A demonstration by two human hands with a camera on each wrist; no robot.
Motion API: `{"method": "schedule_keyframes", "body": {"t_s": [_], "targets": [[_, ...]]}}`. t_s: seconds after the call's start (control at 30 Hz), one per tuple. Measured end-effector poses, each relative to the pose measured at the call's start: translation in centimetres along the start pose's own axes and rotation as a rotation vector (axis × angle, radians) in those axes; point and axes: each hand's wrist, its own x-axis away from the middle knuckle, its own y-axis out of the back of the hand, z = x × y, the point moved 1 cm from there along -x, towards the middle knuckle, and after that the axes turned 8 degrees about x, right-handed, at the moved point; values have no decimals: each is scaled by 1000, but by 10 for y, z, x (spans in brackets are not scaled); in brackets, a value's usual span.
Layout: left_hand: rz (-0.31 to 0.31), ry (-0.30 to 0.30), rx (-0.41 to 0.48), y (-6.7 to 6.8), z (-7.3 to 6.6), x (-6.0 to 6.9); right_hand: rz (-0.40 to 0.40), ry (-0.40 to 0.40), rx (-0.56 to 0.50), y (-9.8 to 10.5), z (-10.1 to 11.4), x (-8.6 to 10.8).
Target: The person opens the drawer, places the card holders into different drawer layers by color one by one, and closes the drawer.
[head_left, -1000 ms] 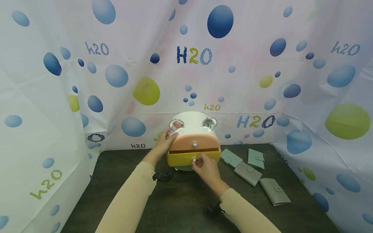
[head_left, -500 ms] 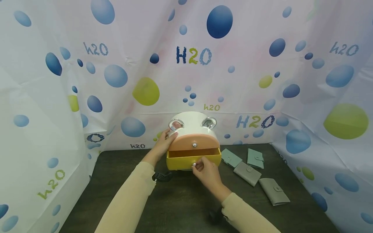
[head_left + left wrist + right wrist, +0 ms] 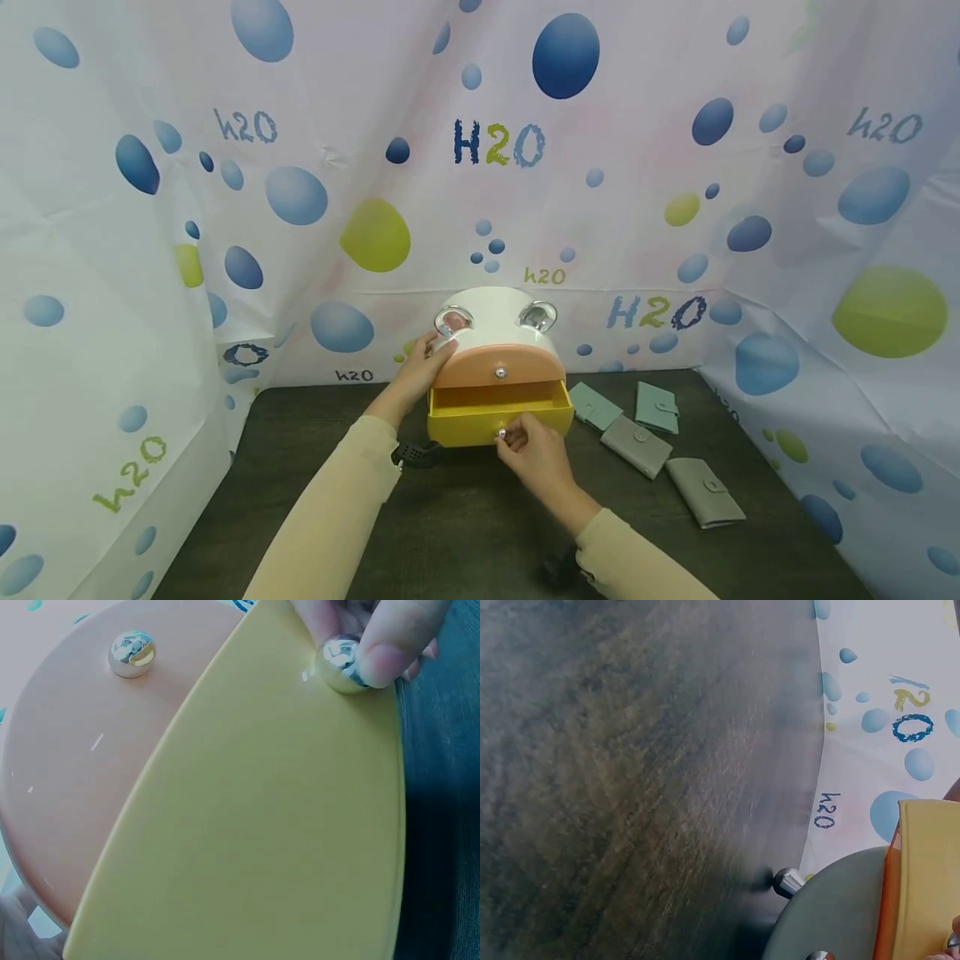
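Note:
A small rounded chest of drawers (image 3: 495, 312) stands at the back of the table, with a white top and two silver ear-like loops. My right hand (image 3: 538, 454) pinches the round silver knob (image 3: 341, 664) of its yellow lower drawer (image 3: 457, 429), which is pulled out so that its yellow inside shows. My left hand (image 3: 415, 375) rests against the chest's left side, the thumb near the front edge and the other fingers farther back. Above, the orange upper drawer (image 3: 472, 367) is closed and has its own silver knob (image 3: 133, 654). The right wrist view catches the yellow drawer from below.
To the right of the chest lie two green card wallets, one (image 3: 596, 406) by the drawer and another (image 3: 657, 407) behind. Nearer are two grey wallets, one (image 3: 636, 446) overlapping the first green one, the other (image 3: 705, 492) in front. A printed curtain (image 3: 480, 192) surrounds the table.
The right hand has drawn the yellow drawer out toward me by its knob, from a narrow gap to well open. The left hand has stayed on the chest's side.

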Motion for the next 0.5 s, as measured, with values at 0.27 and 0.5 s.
{"method": "schedule_keyframes", "body": {"t_s": [0.27, 0.5], "targets": [[3, 6, 11, 0, 1, 0, -2, 6, 5, 3, 1, 8], [2, -12, 21, -1, 2, -1, -11, 25, 0, 5, 2, 12]]}}
